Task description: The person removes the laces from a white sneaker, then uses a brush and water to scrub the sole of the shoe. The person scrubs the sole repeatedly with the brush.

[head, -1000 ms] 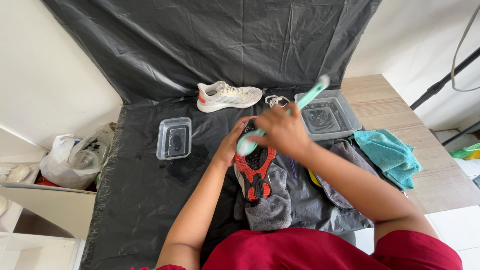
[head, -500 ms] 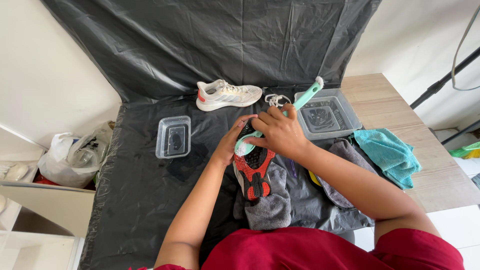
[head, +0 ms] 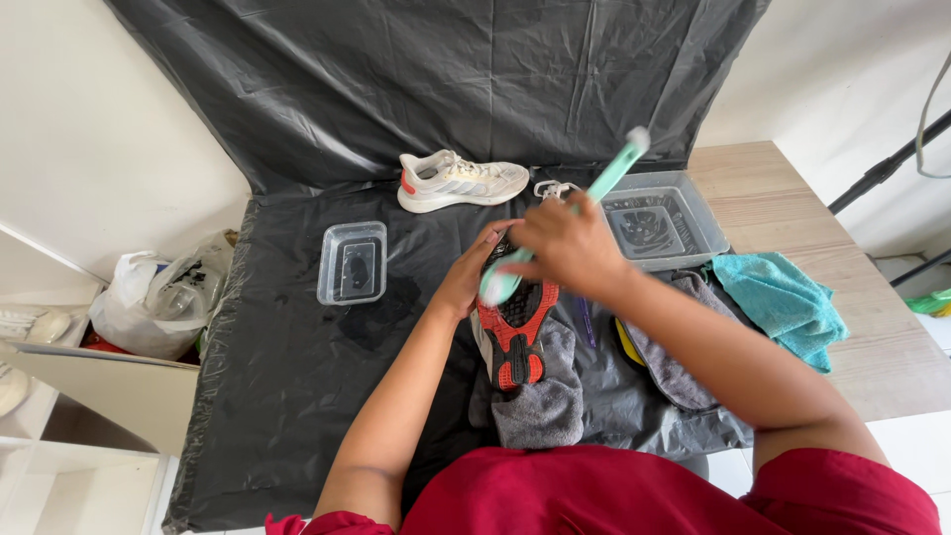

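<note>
A shoe [head: 513,337] lies sole up, black and red, on a grey cloth [head: 540,401] in front of me. My left hand [head: 468,272] grips the shoe's far end. My right hand [head: 565,245] is closed around a teal long-handled brush [head: 606,176]. The brush head [head: 498,283] rests against the sole near the left hand, and the handle points up and to the right.
A white shoe [head: 458,179] sits at the back of the black plastic sheet [head: 287,376]. A clear small tub [head: 353,262] stands left, a grey basin of water [head: 662,220] right. A teal towel [head: 783,302] lies on the wooden table [head: 892,357]. A white plastic bag [head: 158,302] sits left.
The brush head has shifted slightly over the sole with my right hand, and the handle has tilted a little. My left hand stays on the shoe.
</note>
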